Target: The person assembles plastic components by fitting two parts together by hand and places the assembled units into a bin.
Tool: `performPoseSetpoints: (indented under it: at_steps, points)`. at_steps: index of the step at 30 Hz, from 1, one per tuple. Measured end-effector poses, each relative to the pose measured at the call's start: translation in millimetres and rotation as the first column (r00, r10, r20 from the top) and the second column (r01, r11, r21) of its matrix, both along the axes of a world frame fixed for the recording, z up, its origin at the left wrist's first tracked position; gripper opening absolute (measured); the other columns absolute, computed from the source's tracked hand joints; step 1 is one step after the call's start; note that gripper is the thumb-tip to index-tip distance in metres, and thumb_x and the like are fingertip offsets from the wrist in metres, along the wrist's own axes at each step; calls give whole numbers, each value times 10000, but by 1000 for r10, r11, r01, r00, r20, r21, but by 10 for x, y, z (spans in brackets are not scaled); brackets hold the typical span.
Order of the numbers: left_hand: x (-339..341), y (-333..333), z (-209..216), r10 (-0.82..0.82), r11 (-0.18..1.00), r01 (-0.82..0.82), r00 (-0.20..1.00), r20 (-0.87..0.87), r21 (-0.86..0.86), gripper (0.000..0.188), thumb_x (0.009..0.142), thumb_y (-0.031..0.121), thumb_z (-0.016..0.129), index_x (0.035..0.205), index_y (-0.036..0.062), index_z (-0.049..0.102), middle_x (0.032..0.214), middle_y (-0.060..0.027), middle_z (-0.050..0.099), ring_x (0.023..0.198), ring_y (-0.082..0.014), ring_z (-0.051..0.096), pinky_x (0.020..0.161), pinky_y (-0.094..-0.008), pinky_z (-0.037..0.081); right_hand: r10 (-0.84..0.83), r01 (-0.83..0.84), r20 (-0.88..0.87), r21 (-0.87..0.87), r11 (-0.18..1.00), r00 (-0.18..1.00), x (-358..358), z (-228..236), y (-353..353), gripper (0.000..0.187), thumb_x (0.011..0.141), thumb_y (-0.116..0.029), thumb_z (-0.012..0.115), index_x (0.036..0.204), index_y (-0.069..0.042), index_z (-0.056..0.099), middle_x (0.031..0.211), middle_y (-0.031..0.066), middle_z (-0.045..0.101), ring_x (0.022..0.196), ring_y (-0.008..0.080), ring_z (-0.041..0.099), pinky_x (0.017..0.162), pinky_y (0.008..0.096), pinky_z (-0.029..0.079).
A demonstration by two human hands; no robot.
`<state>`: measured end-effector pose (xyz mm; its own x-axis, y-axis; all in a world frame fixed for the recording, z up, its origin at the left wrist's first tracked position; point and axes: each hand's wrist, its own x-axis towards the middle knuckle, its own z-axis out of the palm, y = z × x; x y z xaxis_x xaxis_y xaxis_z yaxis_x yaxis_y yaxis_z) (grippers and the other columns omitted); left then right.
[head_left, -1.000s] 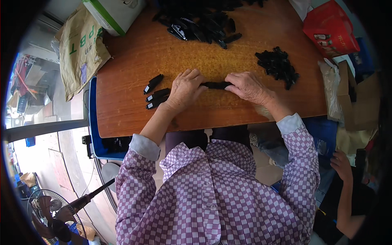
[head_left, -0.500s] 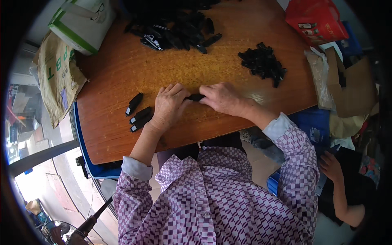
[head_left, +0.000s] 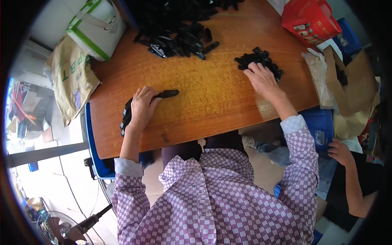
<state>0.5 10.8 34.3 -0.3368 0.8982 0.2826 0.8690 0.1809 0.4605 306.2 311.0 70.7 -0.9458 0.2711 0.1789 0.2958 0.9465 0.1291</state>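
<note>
My left hand point(head_left: 143, 107) grips a long black plastic piece point(head_left: 165, 94) that lies flat on the wooden table point(head_left: 204, 106), its tip pointing right. Under and left of that hand sit a few finished black pieces point(head_left: 125, 115) near the table's left edge. My right hand point(head_left: 263, 79) has its fingers spread on a small heap of black clips point(head_left: 259, 59) at the right of the table; whether it holds one is hidden. A large pile of long black parts point(head_left: 179, 28) covers the far side.
A white bag with green bands point(head_left: 96, 28) and a tan sack point(head_left: 71, 77) stand off the table's left corner. A red box point(head_left: 310, 20), a plastic bag point(head_left: 320, 79) and cardboard point(head_left: 351, 90) crowd the right edge. Another person's hand point(head_left: 341, 152) is at lower right.
My hands have parted. The right hand left the black piece and went up and right to the clip heap. The left hand stayed with the piece near the finished ones.
</note>
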Motion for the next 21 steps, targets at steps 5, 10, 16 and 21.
performPoseSetpoints:
  at_steps: [5,10,16,21]
  points:
    - [-134,-140,216,75,988,-84,995,-73,-131,221,836,124,685,1045,55,672,1031,-86,609,999,-315,574,907,-422,452,-42,45,48,-60,997,998,57,-160,236,202,819,17,580,1005,-61,595,1045,93,529,1008,274,541,874,390,480]
    - [-111,300,264,113,984,-134,980,-166,-121,263,861,118,662,1121,76,654,1077,-84,599,1031,-307,566,927,-423,445,51,-52,29,38,998,998,10,-140,367,100,865,-7,582,961,-37,588,1037,104,562,1000,298,548,847,410,486]
    - [-136,1231,313,57,991,-96,932,-358,-90,269,878,94,631,1142,133,668,1177,-60,563,1145,-262,524,958,-420,422,31,-150,-434,-242,959,900,-150,-147,70,63,876,-42,643,894,-17,588,997,97,573,973,287,560,812,409,478]
    - [-160,1506,312,-136,964,-6,847,-514,-266,328,849,49,653,1166,136,651,1251,-73,516,1159,-259,517,961,-413,433,-35,-186,-309,-656,731,950,-206,-178,-390,94,880,-54,672,905,-1,597,974,87,540,938,256,558,792,378,472]
